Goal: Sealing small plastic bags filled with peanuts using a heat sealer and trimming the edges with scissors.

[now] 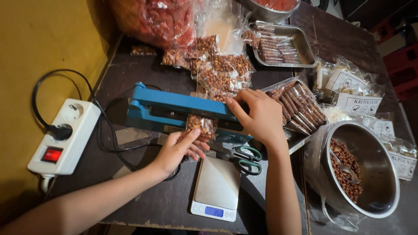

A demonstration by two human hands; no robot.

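Head view, left hand (178, 148) pinching small peanut bag (201, 126) under blue heat sealer (183, 111), right hand (257, 115) pressed flat on sealer arm beside the grip, scissors (244, 159) and digital scale (216, 188) just below, steel bowl (383, 191) well right, power strip (65, 137) well left near table edge.

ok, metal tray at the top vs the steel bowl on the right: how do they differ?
The metal tray is rectangular and shallow; the steel bowl is round and deep. The tray holds sealed packets laid in rows; the bowl holds loose peanuts with a spoon in them. The tray sits at the table's far side, the bowl near its front edge. Both are shiny bare metal.
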